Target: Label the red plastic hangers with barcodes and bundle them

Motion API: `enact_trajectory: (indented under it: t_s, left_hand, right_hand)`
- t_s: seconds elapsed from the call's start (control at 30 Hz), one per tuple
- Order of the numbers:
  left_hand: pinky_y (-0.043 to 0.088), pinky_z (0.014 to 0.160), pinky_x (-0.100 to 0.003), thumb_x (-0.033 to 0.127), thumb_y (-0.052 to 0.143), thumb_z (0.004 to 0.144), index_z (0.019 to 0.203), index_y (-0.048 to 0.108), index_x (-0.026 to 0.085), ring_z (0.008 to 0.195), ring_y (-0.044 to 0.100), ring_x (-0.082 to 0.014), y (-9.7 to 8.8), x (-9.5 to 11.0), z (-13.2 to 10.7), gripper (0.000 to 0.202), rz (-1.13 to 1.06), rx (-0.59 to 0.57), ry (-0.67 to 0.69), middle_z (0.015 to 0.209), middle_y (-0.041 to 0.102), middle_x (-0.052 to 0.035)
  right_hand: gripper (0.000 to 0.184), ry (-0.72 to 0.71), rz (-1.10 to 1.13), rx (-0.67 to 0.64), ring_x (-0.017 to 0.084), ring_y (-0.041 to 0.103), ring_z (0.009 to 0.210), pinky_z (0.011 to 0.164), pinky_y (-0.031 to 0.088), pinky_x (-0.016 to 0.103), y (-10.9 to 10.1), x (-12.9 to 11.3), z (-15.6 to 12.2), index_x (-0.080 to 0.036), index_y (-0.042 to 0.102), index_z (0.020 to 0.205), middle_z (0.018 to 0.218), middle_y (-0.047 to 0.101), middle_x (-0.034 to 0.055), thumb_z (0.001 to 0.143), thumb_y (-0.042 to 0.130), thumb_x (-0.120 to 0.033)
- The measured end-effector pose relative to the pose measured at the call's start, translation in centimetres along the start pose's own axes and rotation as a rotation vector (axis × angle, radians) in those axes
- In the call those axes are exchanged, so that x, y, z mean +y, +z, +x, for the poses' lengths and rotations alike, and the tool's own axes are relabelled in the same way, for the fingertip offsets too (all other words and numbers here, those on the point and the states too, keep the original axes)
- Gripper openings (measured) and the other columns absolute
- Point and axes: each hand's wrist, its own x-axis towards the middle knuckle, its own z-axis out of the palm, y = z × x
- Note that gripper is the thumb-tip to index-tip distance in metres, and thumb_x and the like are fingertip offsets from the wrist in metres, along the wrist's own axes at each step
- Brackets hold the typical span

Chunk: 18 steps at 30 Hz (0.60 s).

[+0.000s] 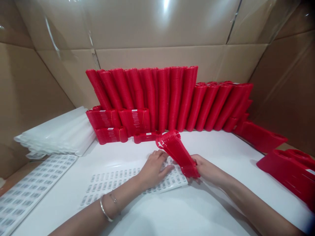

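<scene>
My right hand grips the near end of a bundle of red plastic hangers, which tilts up and away toward the left. My left hand rests on a sheet of barcode stickers lying on the white table, fingers curled at the sheet's upper edge beside the bundle. A silver bangle sits on my left wrist.
Tall rows of stacked red hangers line the cardboard back wall. Labelled bundles lie in front at left, more red bundles at right. Clear plastic bags and another sticker sheet lie at left.
</scene>
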Motion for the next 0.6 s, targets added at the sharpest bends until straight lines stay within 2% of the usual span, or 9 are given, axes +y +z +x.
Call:
enact_trajectory:
  t_s: [0.2,0.37,0.5,0.6]
  left_hand:
    - [0.038,0.089,-0.036,0.029,0.057,0.078,0.101,0.059,0.023,0.101,0.050,-0.0230,-0.4,0.0,0.4,0.025,-0.118,0.024,-0.061,0.106,0.061,-0.0034]
    - [0.038,0.088,-0.034,0.022,0.055,0.078,0.096,0.062,0.024,0.098,0.052,-0.0220,-0.6,-0.2,0.6,0.019,-0.097,-0.021,-0.078,0.103,0.063,-0.0011]
    - [0.037,0.087,-0.036,0.028,0.057,0.077,0.091,0.062,0.023,0.100,0.050,-0.0241,-0.7,-0.8,0.7,0.017,0.002,-0.032,-0.100,0.107,0.059,-0.0039]
    - [0.037,0.085,-0.037,0.038,0.055,0.077,0.099,0.057,0.022,0.096,0.051,-0.0238,-1.4,-1.2,0.6,0.027,0.054,-0.053,-0.117,0.102,0.059,-0.0056]
  right_hand:
    - [0.014,-0.048,-0.062,-0.014,0.005,0.041,0.040,0.036,0.026,0.017,-0.2,0.0,0.1,-0.014,0.054,0.063,0.053,0.055,-0.0018,0.060,0.041,-0.009]
    - [0.016,-0.038,-0.027,-0.006,0.006,0.043,0.040,0.035,0.026,0.017,0.2,0.3,0.3,-0.014,0.054,0.065,0.053,0.056,-0.0014,0.059,0.040,-0.009]
    - [0.015,-0.028,-0.013,0.003,0.006,0.043,0.039,0.035,0.027,0.017,0.4,0.6,0.5,-0.014,0.054,0.063,0.052,0.057,-0.0007,0.060,0.040,-0.011]
    - [0.018,-0.019,0.019,0.052,0.006,0.044,0.038,0.035,0.027,0.018,0.1,0.8,0.6,-0.012,0.058,0.073,0.053,0.058,0.0004,0.065,0.042,-0.014]
